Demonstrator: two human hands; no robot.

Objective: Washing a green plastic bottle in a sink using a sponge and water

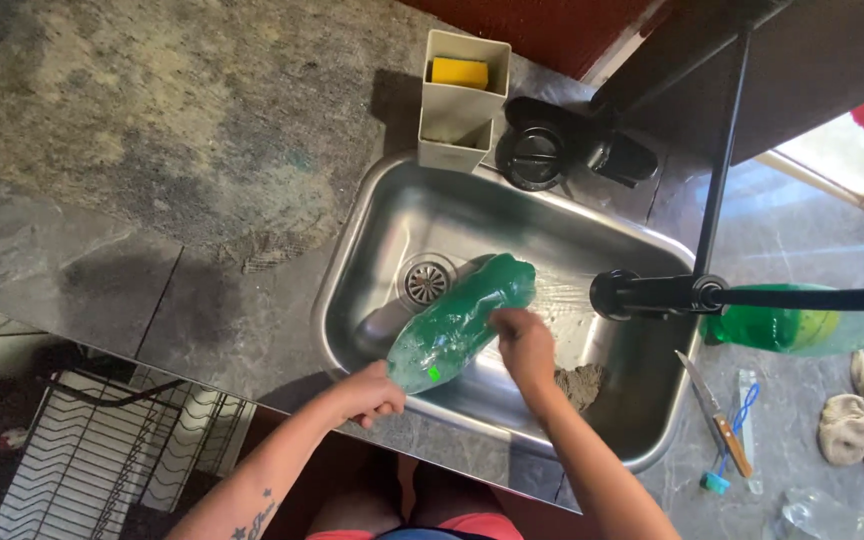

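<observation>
Green against steel and grey
Translucent green bottle (462,320), silver sink (372,230), mottled grey-brown counter (152,130), yellow sponge (459,72) in a beige holder (457,120).

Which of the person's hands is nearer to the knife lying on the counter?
Right. The right hand rests on the green bottle over the sink, nearer the knife; the left hand grips the bottle's end, farther away.

1. Your left hand (372,392) sits low & near your body, fingers curled shut in a grip, knuckles up.
2. Left forearm runs in from bottom left; small dark star tattoos show on it.
3. Your right hand (524,345) is further out, palm down, fingers bent & pressing.
4. Right forearm comes up from bottom centre-right, wrist about straight.
</observation>
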